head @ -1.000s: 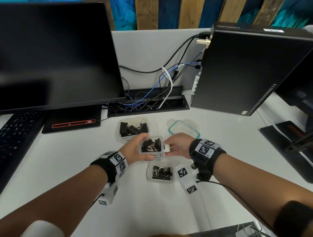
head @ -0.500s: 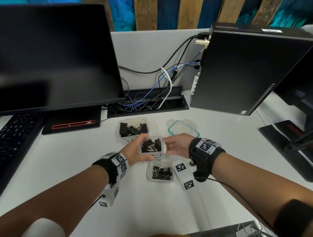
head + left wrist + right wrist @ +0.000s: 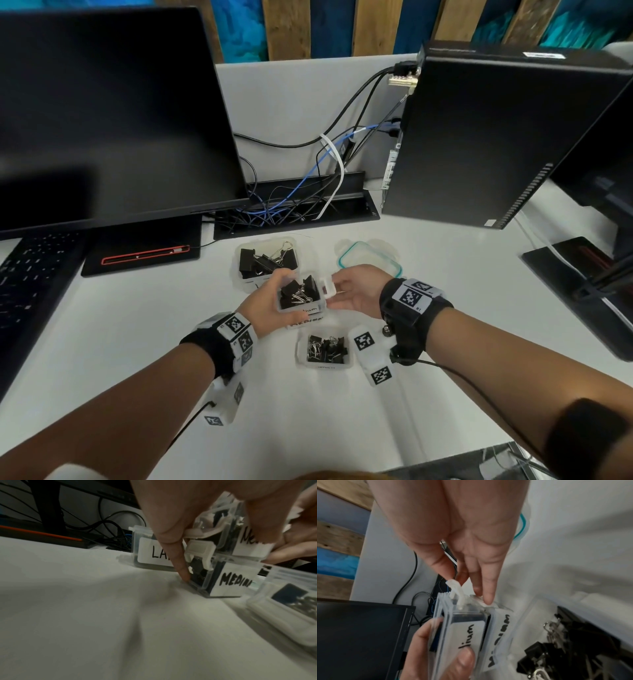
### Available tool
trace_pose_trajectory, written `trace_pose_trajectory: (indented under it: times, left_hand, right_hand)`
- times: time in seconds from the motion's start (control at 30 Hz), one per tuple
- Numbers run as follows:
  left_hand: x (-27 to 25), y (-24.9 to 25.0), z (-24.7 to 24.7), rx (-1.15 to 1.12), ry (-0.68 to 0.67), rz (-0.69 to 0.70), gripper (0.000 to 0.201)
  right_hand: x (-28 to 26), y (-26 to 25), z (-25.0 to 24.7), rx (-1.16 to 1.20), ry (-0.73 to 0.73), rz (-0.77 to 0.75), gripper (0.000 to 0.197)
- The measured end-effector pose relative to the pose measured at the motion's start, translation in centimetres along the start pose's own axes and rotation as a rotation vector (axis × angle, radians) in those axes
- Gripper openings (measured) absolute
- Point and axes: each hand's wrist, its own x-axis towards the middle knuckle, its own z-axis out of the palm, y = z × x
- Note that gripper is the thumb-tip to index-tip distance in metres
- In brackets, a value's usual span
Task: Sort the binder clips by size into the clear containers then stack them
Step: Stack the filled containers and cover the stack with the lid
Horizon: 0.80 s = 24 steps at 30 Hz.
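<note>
Left hand is gripping, fingers curled, a clear box of black binder clips, sitting stacked on a second box. Only the left wrist view is showing both "Medium" labels. Right hand, fingers nearly straight, is touching the top box's white latch.

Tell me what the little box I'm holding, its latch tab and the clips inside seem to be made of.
Box: probably clear, glossy plastic, since the contents show through its walls.
Latch tab: milky white plastic, duller and not see-through.
Clips: black coated bodies with shiny silvery wire handles, likely steel.
</note>
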Motion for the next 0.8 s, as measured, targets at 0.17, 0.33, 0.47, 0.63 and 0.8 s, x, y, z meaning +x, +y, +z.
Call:
trace_pose_trajectory:
  times: [0.17, 0.33, 0.47, 0.63, 0.8]
  left_hand:
    - [0.0, 0.4, 0.0, -0.006, 0.032, 0.009, 0.065]
    - [-0.1, 0.3, 0.2, -0.062, 0.037, -0.005, 0.067]
    - [-0.3, 0.5, 0.3, -0.111, 0.045, -0.001, 0.067]
    - [-0.5, 0.4, 0.1, -0.139, 0.017, -0.007, 0.074]
    - [-0.4, 0.9, 0.1, -0.128, -0.003, -0.013, 0.069]
  right_hand:
    - [0.2, 1.1, -0.1, -0.279, -0.085, -0.11, 0.033]
    - [0.3, 1.7, 0.1, -0.297, -0.116, -0.174, 0.039]
    - [0.3, 1.8, 0.3, -0.362, -0.11, -0.219, 0.039]
    - [0.0, 2.0, -0.1, -0.525, -0.093, -0.304, 0.047]
    - [-0.2, 2.0, -0.4, -0.672, -0.021, -0.325, 0.041]
